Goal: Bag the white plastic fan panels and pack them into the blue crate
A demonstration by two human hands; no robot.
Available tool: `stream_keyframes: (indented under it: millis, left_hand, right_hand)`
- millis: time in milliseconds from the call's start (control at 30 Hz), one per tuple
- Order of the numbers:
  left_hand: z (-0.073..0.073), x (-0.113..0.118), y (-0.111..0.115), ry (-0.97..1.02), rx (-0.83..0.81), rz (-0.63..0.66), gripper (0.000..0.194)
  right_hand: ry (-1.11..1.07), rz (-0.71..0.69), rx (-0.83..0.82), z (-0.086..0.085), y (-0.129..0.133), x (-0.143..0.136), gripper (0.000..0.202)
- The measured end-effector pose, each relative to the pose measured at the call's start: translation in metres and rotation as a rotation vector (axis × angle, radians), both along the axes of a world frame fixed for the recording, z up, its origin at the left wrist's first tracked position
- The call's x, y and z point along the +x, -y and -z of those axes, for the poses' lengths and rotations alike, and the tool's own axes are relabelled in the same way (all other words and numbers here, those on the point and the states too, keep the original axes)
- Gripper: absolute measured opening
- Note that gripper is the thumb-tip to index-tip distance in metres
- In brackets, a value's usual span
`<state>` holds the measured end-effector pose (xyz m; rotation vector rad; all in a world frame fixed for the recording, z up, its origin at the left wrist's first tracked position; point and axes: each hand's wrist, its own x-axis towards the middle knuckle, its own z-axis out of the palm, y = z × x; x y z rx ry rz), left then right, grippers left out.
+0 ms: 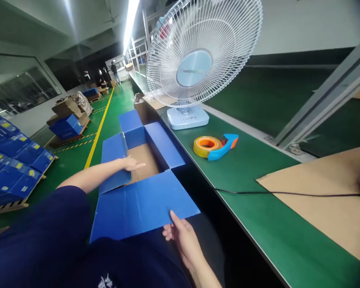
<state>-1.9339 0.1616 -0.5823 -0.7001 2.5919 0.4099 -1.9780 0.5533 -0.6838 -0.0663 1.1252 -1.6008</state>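
Observation:
A blue cardboard box (147, 200) stands open in front of me beside the green bench, its flaps spread outward and its brown inside showing. My left hand (133, 163) reaches over the left flap into the opening, fingers extended, with nothing visible in it. At the near flap's right corner, my right hand (181, 234) pinches the edge between thumb and fingers. On the bench, right of the box, lies a blue and orange tape dispenser (223, 149) with a roll of yellow tape (201, 147).
A light blue fan (189, 117) stands on the green bench (246, 216). A black cable (246, 193) crosses it to a cardboard sheet (327, 192). Stacked blue boxes (15, 160) stand on pallets at left. A person (114, 72) is far back.

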Motion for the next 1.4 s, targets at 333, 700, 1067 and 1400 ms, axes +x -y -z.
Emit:
stream_keyframes:
  millis: [333, 700, 1067, 1400]
  left_hand:
    - [-0.129, 0.059, -0.068, -0.196, 0.222, 0.153, 0.090]
    - [-0.158, 0.040, -0.108, 0.024, -0.243, 0.290, 0.043]
    - [-0.149, 0.041, -0.109, -0.037, -0.122, 0.192, 0.044]
    - [-0.075, 0.060, -0.150, 0.133, 0.258, 0.399, 0.068]
  right_hand:
    - [-0.460, -0.241, -0.536, -0.066, 0.034, -0.002, 0.085]
    - [-0.651, -0.278, -0.275, -0.034, 0.041, 0.032, 0.087]
    - [-0.772, 0.124, 0.011, -0.017, 0.018, 0.017, 0.054]
    - [-1.855, 0.298, -0.093, -0.061, -0.020, -0.008, 0.039]
